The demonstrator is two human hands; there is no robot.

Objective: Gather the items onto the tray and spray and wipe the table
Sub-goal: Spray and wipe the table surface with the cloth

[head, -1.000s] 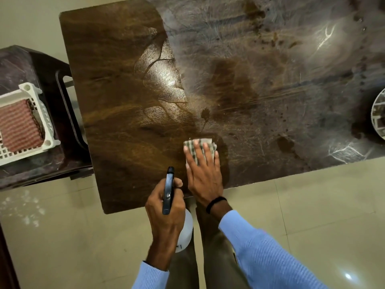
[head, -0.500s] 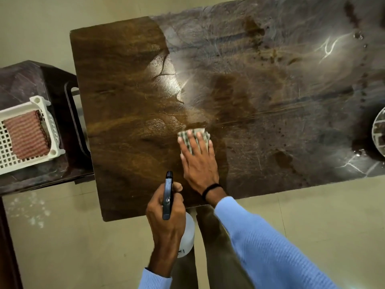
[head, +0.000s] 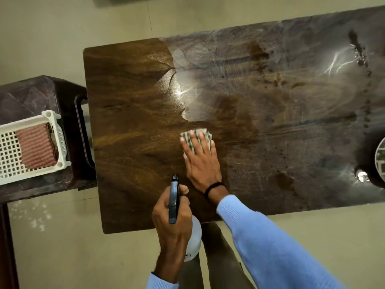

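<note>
Since a second ago the right hand point(head: 201, 161) has pushed the checked cloth point(head: 195, 134) farther from the near edge of the wet desk point(head: 129, 101), fingers flat and spread on it. The left hand point(head: 173, 224) keeps its grip wrapped round the spray bottle point(head: 174, 200) above the near edge. Left of the desk, the white tray point(head: 60, 142) on a dark side table point(head: 31, 94) holds a red striped cloth point(head: 35, 146).
</note>
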